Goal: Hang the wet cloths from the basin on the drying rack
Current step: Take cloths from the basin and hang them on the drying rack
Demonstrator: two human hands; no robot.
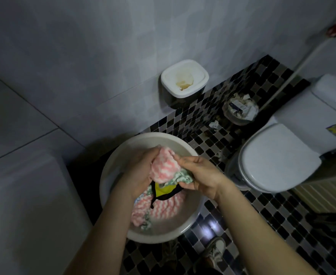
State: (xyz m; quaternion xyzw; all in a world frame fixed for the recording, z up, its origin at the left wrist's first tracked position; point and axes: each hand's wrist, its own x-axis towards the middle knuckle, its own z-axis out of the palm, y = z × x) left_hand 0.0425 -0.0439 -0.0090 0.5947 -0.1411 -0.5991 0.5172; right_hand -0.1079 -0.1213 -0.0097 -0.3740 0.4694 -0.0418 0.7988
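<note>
Showing a pink-and-white cloth (164, 165) gripped above the basin (183, 219) by the left hand (141, 169) and right hand (202, 175), both curled round it; further cloths (159, 207) are left in the basin, set on the mosaic floor (262, 211) beside the toilet (278, 161).

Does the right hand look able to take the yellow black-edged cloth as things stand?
Likely not yet: the right hand grips a green-and-white cloth. The yellow black-edged cloth lies exposed just below, so the hand must release first.
</note>
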